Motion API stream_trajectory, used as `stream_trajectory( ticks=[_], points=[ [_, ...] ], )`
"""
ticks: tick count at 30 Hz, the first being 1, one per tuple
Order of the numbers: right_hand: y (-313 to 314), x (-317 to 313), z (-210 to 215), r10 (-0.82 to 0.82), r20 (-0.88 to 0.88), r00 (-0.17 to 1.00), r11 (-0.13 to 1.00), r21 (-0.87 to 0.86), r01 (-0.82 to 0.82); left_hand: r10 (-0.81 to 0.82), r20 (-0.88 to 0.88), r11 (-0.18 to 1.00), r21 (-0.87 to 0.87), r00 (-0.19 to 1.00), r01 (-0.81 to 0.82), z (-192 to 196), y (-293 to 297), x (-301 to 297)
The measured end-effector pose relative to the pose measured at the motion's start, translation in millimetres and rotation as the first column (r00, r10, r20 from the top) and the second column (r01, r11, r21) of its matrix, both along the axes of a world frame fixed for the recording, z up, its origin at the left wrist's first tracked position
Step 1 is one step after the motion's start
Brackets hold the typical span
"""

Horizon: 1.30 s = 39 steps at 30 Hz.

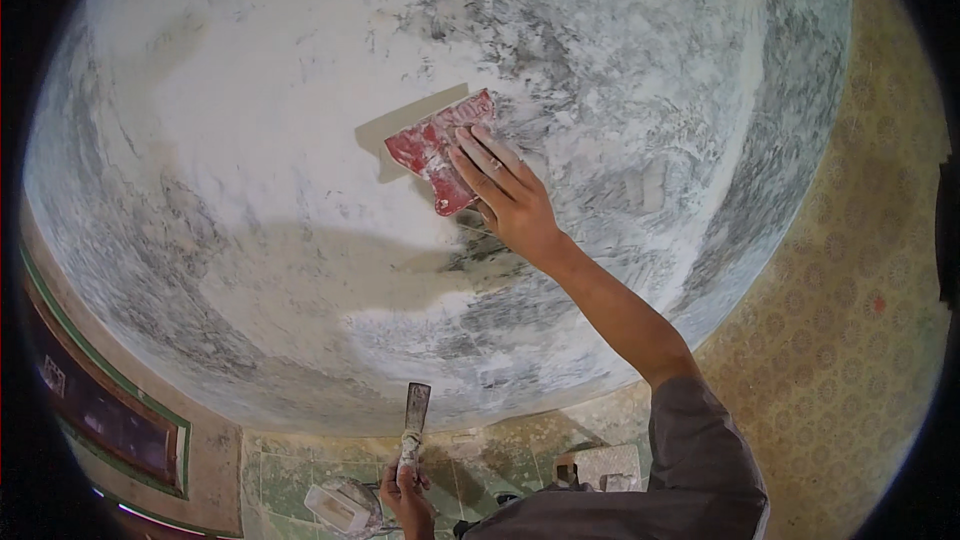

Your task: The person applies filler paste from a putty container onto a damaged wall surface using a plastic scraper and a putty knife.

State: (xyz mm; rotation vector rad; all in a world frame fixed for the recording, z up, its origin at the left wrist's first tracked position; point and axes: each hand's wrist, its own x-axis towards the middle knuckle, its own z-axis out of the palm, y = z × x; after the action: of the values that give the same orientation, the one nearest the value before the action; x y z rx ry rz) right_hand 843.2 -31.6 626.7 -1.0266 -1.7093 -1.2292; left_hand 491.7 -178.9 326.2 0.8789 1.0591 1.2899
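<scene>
A red plastic filler spreader (420,148), smeared with white, lies with its wide edge along the patchy white and grey wall (260,110). My right hand (515,200) is closed on its right side, fingers laid over its face, arm stretched up. Lower down, a putty knife (417,408) points upward, its handle caked with pale filler. My left hand (407,502) grips that handle near the bottom of the view, away from the spreader. The spreader and my arm throw shadows on the wall.
On the green tiled floor (290,470) stand a whitish open container (337,510) by my left hand and a pale box-like object (610,462) farther right. A green-edged window frame (183,455) is at lower left; a brown patterned wall (840,320) adjoins on the right.
</scene>
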Motion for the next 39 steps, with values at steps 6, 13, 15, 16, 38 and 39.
stream_trajectory(
  ticks=[6, 13, 15, 16, 38, 39],
  points=[
    [27, -26, 23, 0.070, 0.024, 0.997, 0.996, 0.053, -0.071, -0.002, 0.052, 0.999, 0.052, 0.999, 0.000, 4, 18, -14],
    [54, -34, 32, -0.138, 0.051, 0.989, 0.987, 0.088, 0.133, -0.033, 0.085, 0.994, 0.106, 0.996, 0.024, 16, 29, -24],
    [43, -49, 25, -0.185, -0.034, 0.982, 0.982, 0.031, 0.186, -0.025, 0.089, 0.995, 0.101, 0.996, 0.016, 24, 33, -31],
    [38, -52, 20, -0.192, -0.038, 0.981, 0.981, 0.027, 0.193, -0.035, 0.093, 0.995, 0.096, 0.995, 0.026, 27, 34, -35],
    [10, -71, 42, -0.329, -0.081, 0.941, 0.936, 0.107, 0.336, -0.114, 0.057, 0.987, 0.119, 0.992, 0.107, 44, 50, -87],
    [13, -73, 48, -0.307, -0.061, 0.950, 0.938, 0.152, 0.313, -0.125, 0.066, 0.986, 0.117, 0.990, 0.117, 43, 50, -86]
  ],
)
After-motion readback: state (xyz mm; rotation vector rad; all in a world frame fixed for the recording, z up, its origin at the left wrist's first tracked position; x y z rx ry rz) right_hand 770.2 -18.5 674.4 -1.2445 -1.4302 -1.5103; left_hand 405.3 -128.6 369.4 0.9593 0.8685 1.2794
